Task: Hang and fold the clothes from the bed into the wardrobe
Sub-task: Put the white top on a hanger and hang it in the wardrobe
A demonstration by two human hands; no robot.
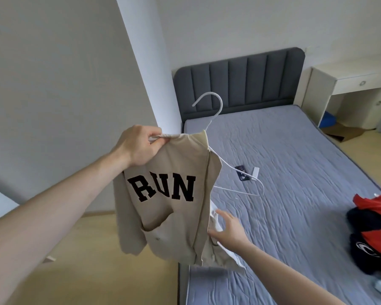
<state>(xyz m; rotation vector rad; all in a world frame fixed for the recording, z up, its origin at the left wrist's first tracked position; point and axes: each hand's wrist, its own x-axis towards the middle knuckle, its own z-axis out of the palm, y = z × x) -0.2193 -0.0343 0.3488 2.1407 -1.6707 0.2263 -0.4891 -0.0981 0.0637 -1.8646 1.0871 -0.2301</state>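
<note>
Hanging lengthwise downward above the bed (295, 164) edge: beige shirt (169, 208) lettered "RUN", half-threaded on white hanger (216, 119), hook up. Left hand (139, 146) pinching collar; right hand (229, 227) spread wide, touching hem.

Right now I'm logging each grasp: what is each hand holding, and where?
The left hand pinches the beige RUN shirt at its shoulder, together with the white hanger. The right hand is open beside the hem, gripping nothing.
</note>
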